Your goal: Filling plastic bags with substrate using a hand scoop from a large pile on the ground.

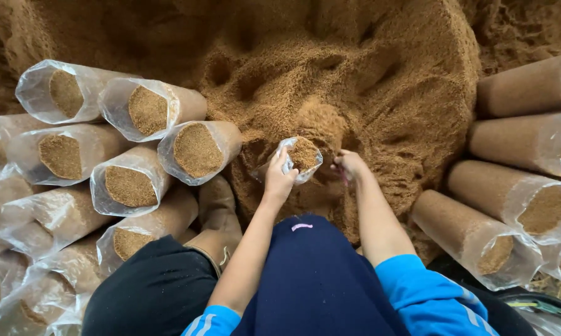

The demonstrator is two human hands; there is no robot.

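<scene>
A large mound of loose brown sawdust [355,81] fills the far and middle ground, its surface dented by scooped hollows. On the left, clear plastic cylindrical bags packed with sawdust [131,180] lie stacked on their sides, open mouths facing right and toward the viewer, each touching its neighbours. On the right, a second stack of filled clear plastic bags [517,211] lies on its side, mouths pointing right. A tan leather boot [218,218] rests near, just beside the left stack.
</scene>
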